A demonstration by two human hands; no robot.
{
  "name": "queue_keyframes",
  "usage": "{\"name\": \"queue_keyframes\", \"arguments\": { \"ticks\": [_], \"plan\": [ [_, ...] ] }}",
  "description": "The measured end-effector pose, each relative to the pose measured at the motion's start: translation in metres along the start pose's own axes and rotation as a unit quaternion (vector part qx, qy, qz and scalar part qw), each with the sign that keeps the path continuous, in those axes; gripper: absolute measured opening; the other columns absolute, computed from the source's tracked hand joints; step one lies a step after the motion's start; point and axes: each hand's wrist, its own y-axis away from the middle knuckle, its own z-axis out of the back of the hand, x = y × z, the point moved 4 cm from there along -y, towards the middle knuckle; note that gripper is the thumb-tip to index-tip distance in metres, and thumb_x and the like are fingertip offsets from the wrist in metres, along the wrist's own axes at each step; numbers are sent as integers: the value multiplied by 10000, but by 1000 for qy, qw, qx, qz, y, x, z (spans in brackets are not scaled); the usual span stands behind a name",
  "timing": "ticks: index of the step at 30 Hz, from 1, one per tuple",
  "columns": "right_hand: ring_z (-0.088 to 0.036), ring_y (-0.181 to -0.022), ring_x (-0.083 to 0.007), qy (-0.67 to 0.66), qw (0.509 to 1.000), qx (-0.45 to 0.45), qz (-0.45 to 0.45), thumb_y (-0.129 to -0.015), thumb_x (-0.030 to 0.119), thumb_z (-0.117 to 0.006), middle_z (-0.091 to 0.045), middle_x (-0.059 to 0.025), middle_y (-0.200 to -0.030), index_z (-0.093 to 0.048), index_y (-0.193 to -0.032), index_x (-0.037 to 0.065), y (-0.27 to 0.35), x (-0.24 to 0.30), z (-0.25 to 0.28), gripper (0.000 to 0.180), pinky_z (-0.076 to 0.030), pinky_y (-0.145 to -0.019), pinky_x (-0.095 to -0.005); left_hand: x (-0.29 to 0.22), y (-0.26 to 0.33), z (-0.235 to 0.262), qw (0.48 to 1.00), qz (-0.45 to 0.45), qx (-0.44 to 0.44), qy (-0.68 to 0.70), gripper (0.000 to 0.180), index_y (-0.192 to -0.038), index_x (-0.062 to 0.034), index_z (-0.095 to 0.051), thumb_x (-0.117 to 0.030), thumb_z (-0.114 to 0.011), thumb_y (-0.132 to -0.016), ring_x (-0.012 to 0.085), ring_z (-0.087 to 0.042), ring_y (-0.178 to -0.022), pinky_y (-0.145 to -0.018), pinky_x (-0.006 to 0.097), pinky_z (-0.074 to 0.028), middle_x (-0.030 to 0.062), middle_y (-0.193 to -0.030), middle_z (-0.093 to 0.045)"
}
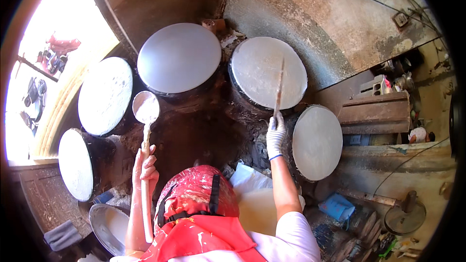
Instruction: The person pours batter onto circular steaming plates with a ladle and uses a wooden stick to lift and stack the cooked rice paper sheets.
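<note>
My left hand [145, 167] is closed around the wooden handle of a ladle [146, 107]. Its round bowl, coated with white batter-like stuff, is held up beside the left round tops. My right hand [275, 138], in a striped knit glove, grips a long thin flat stick [280, 87]. The stick's far part lies over a round pale top [257, 68] at the back right; whether they touch I cannot tell. A second pale top [317, 143] stands right of that hand. Further tops are a smooth greyish one [179, 58] at the back and white ones [106, 97] [76, 165] on the left.
The tops sit on dark pot-like bases in an arc. A basin [99, 233] with pale liquid stands lower left, near a grey cloth [63, 236]. A pale tub [264, 211] is between my arms. On the right are a blue container [336, 206] and a long-handled pan [407, 221].
</note>
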Motion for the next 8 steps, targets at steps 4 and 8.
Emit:
{"name": "queue_keyframes", "arguments": {
  "ticks": [4,8],
  "plan": [
    [-551,-1087,-288,142,988,52,-4,-904,201,-517,-532,-187,-1226,-469,-1250,2,33,41,-10,402,-429,-917,-330,-45,70,35,997,-73,24,2,454,-1245,47,-370,-322,-332,-981,72,-352,-350,-320,186,-317,18,-644,-385],
    [-528,-1124,-265,89,988,50,114,-900,205,-536,-540,-163,-1227,-473,-1261,40,72,78,-50,402,-403,-960,-329,-90,144,96,992,-103,69,5,471,-1309,-6,-307,-349,-294,-986,100,-387,-367,-375,226,-351,35,-687,-406]
  ]
}}
